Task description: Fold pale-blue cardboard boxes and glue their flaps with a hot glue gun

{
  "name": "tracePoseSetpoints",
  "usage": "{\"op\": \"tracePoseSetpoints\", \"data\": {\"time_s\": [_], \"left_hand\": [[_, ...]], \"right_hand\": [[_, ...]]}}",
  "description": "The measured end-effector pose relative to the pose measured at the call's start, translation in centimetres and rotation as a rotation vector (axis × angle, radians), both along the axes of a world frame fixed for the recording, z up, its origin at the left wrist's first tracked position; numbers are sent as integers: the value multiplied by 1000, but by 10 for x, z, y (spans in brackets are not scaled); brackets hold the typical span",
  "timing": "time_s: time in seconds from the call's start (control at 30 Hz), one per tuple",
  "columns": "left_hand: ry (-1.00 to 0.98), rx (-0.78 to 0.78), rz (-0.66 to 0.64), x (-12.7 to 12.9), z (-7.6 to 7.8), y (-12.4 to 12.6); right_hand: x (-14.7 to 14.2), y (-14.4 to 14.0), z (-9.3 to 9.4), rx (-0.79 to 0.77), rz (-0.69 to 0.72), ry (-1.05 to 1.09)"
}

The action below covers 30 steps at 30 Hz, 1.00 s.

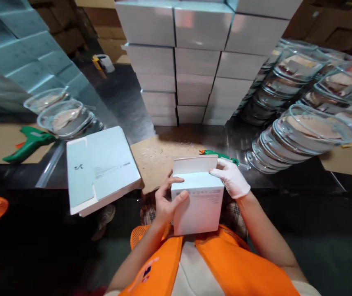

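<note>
A white cardboard box point(199, 203) stands upright against my chest, its top flap raised. My left hand point(166, 201), bare, grips the box's left side with the thumb across its front. My right hand point(232, 176), in a white glove, holds the top right corner by the flap. A green glue gun point(221, 156) lies on the table just behind the box, partly hidden by my right hand.
A closed white box point(100, 168) overhangs the table edge at left. Stacked white boxes point(194, 61) rise at the back. Stacks of clear glass lidded bowls point(299, 135) fill the right. Another green glue gun point(29, 142) and two bowls point(61, 117) lie at left on cardboard point(157, 160).
</note>
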<state>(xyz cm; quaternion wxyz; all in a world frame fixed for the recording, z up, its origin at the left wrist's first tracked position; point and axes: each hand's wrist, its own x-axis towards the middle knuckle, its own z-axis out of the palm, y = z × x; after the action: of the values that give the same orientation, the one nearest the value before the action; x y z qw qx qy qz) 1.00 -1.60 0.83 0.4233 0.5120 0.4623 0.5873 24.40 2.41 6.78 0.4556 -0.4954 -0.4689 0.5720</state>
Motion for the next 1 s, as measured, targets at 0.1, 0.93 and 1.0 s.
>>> {"op": "tracePoseSetpoints", "data": {"time_s": [0.1, 0.93, 1.0], "left_hand": [[-229, 68, -16, 2, 0, 6], [-537, -326, 180, -12, 42, 44], [-539, -237, 88, -14, 44, 46]], "right_hand": [[9, -3, -4, 116, 92, 20], [11, -58, -52, 1584, -167, -1238], [18, -40, -23, 1645, -74, -1293]]}}
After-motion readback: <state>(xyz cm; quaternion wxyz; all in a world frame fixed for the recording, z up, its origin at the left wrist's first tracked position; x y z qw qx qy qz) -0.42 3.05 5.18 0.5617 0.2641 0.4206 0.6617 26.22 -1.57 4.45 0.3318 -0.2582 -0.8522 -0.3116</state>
